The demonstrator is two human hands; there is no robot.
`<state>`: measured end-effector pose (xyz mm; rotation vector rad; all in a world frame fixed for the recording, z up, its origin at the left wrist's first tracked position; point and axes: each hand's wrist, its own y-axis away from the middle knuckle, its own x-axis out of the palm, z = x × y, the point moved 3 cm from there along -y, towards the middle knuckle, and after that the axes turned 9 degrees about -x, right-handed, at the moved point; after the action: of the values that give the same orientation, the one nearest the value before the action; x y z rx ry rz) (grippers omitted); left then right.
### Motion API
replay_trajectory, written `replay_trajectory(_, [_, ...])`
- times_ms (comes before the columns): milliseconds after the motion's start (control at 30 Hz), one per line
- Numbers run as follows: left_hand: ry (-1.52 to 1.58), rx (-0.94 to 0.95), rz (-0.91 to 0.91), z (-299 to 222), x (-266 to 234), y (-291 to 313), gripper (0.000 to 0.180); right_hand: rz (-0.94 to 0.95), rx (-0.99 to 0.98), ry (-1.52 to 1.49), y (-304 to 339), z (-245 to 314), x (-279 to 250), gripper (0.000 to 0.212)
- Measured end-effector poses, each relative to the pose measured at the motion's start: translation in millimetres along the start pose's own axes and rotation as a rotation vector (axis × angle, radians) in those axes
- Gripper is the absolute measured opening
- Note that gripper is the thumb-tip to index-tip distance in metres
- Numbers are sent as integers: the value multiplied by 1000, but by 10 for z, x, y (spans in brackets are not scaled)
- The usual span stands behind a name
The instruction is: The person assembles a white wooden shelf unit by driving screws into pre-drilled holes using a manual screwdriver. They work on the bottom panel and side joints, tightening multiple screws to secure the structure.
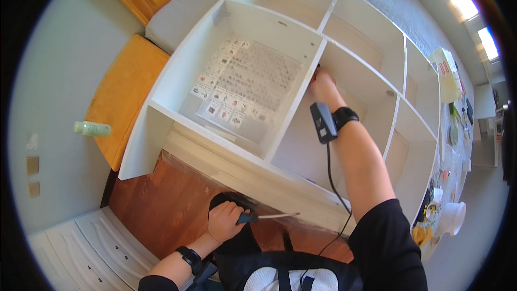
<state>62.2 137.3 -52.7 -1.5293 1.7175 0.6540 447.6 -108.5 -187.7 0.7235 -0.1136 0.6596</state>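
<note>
The shelf [301, 140] at centre is coloured white; upper left of centre, its clear sheet [258, 73] is patterned with grey rows and small red marks. Orange-yellow is shown by the table [129, 86] at left, pale green by the bottle [92, 128]. The floor [142, 199] is grained in reddish brown. At lower centre, teal is seen on the tool's handle [247, 217]. Black is worn in the sleeve [385, 237] at lower right; yellow is shown by the cloth [423, 235] there.

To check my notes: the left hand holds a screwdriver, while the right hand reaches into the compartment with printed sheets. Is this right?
Not quite: the head view shows the right hand reaching into the compartment right of the printed sheets.
</note>
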Motion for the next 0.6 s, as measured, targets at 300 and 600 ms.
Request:
replay_trajectory(300, [-14,-19,-27,51,-25,105,20,384,358,153,1076,1057,-142,28])
replay_trajectory(600, [-133,17,-50,-58,-107,298,26,972,-58,262,3566,2149,-1840,46])
